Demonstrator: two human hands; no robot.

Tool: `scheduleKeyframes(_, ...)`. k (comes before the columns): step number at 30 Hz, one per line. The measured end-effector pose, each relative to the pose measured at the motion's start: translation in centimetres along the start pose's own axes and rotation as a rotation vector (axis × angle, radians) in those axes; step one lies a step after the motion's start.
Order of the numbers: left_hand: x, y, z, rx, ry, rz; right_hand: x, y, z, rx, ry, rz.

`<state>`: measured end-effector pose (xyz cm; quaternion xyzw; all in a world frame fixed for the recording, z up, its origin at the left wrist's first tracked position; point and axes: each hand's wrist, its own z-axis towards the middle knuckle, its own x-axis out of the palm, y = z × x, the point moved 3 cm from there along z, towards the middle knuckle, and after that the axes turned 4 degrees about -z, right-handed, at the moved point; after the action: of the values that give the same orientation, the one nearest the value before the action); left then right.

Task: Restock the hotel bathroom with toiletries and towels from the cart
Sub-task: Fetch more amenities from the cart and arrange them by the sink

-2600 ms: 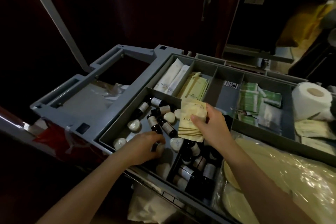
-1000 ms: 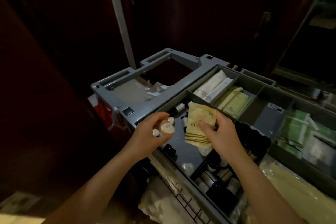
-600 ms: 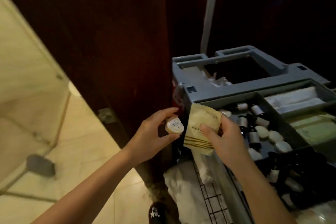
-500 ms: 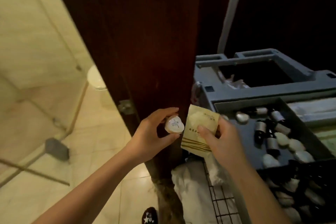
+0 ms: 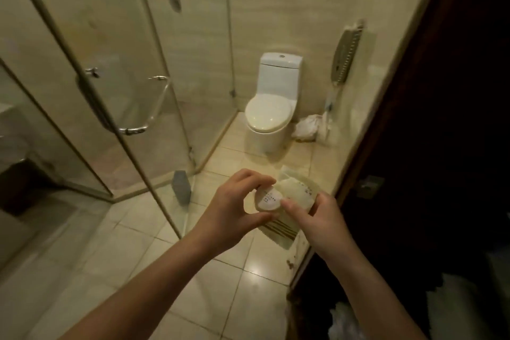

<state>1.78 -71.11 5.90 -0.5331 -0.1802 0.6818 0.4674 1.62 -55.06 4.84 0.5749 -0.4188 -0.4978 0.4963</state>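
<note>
On the left side of the bathroom the glass shower cabin (image 5: pixel 110 69) is cut off by the frame. The dark door (image 5: pixel 441 119) on the right shows almost no detail. Beside the toilet (image 5: pixel 269 116) lies a white crumpled thing (image 5: pixel 308 128), hard to identify. Above the floor tiles, the right hand (image 5: pixel 317 219) pinches beige sachets (image 5: pixel 277 230), partly hidden behind the other item. Their long axis runs away from the person, with the striped end nearest. The left hand (image 5: pixel 234 210) curls around a small round soap (image 5: pixel 267 199); its label faces the camera and is unreadable.
</note>
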Motion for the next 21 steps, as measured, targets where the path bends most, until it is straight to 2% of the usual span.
scheduleKeyframes(8,-15.0,9.2,-4.8,-0.172,-0.188,0.209,18.4,3.3,7.2,-0.047,0.247,0.016)
scheduleKeyframes(16,-27.9,14.5,-9.4,-0.336,-0.365,0.338,34.4,7.5,11.6,-0.150,0.495,0.048)
scheduleKeyframes(21,-34.9,17.8,-11.5,-0.443,-0.474,0.395,43.5,9.2,14.6,-0.150,0.647,0.057)
